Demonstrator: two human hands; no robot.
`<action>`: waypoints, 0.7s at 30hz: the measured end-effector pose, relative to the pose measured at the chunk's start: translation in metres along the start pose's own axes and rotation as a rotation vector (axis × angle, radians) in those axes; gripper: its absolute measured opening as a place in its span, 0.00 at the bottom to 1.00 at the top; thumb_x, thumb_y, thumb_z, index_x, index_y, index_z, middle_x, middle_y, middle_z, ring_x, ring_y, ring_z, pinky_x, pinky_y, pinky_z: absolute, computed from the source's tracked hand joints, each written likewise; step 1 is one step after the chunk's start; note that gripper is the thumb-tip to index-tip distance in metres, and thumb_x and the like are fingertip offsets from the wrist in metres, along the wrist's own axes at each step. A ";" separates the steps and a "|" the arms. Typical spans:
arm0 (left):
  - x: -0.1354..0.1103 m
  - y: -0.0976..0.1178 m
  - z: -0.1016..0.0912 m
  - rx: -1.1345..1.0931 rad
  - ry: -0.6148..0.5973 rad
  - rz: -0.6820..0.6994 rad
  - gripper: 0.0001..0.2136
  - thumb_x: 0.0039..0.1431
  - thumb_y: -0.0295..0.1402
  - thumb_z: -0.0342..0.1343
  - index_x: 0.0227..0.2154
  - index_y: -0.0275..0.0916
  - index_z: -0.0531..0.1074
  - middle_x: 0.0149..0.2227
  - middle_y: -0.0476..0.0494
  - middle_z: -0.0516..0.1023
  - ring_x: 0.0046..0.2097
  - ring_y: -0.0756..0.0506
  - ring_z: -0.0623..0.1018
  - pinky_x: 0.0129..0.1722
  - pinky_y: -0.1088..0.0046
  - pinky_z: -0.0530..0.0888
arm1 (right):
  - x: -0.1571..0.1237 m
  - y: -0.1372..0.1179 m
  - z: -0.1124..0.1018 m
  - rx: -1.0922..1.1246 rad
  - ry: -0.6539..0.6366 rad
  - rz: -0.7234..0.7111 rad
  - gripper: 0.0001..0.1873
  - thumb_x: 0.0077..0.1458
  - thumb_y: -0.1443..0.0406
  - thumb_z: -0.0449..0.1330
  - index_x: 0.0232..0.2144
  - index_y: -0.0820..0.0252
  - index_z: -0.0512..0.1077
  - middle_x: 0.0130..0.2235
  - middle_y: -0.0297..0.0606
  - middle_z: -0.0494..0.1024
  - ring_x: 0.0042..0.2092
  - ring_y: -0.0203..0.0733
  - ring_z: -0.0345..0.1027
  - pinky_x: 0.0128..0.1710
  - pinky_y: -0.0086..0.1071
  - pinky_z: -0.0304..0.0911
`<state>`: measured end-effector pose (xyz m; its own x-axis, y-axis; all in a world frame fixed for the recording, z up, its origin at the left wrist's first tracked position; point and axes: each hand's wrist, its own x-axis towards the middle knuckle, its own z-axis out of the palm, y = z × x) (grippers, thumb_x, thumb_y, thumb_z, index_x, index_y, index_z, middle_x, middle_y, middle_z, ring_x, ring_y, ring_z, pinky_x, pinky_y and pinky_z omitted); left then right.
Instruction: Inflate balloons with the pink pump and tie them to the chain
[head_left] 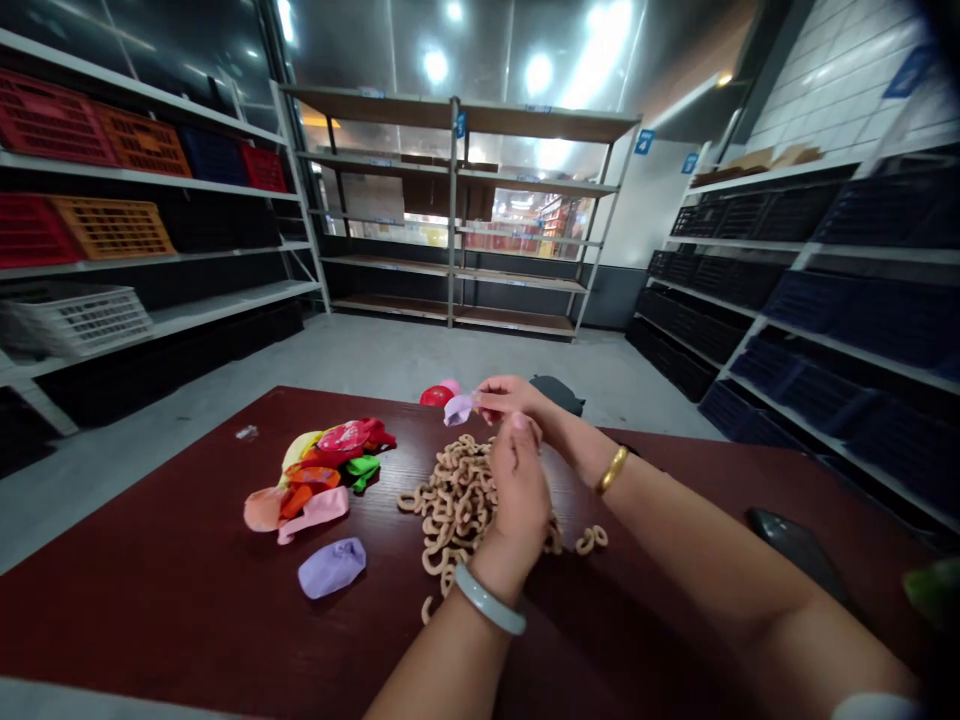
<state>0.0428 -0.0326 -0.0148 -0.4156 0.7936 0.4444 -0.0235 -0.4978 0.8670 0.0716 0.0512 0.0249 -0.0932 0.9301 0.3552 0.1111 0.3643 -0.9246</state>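
My right hand (510, 400), with a gold bracelet on its wrist, pinches a limp light-purple balloon (457, 409) over the far side of the table. Just nearer, my left hand (521, 480) is closed with its thumb up, a pale bangle on the wrist; what its curled fingers hold is hidden. Below both hands lies a heap of beige curled and ring-shaped pieces (456, 490), partly covered by my left hand. To the left sits a pile of limp coloured balloons (322, 470). Another purple balloon (331, 568) lies flat in front of that pile.
Two loose rings (591, 540) lie right of the heap on the dark red table (187, 560). A dark flat object (799, 548) rests at the right. Beyond the far edge show a rounded red balloon (436, 397) and a dark object (559, 392). Shelves with crates (112, 228) surround the room.
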 end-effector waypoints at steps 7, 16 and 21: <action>0.002 -0.019 0.021 -0.503 -0.203 -0.639 0.26 0.62 0.54 0.42 0.44 0.36 0.71 0.36 0.38 0.79 0.36 0.44 0.79 0.32 0.69 0.75 | -0.027 0.000 -0.070 -0.358 -0.159 -0.195 0.03 0.45 0.69 0.65 0.25 0.55 0.76 0.31 0.35 0.77 0.37 0.41 0.67 0.41 0.34 0.58; -0.017 -0.014 0.037 -0.846 -0.165 -0.735 0.10 0.63 0.36 0.54 0.41 0.37 0.74 0.44 0.41 0.79 0.45 0.46 0.79 0.42 0.73 0.76 | -0.075 0.013 -0.106 -0.580 -0.087 -0.247 0.05 0.55 0.66 0.59 0.35 0.56 0.75 0.38 0.35 0.78 0.39 0.39 0.70 0.40 0.32 0.61; -0.005 -0.012 0.025 -0.712 -0.094 -0.643 0.07 0.62 0.32 0.54 0.35 0.34 0.75 0.38 0.40 0.79 0.39 0.46 0.80 0.35 0.72 0.78 | -0.089 0.014 -0.166 -0.817 -0.116 -0.090 0.19 0.51 0.58 0.64 0.45 0.57 0.71 0.47 0.41 0.75 0.44 0.44 0.70 0.44 0.36 0.62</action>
<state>0.0681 -0.0219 -0.0213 -0.0564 0.9981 -0.0247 -0.7806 -0.0287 0.6244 0.2457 -0.0185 0.0035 -0.2325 0.9015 0.3650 0.7777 0.3977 -0.4869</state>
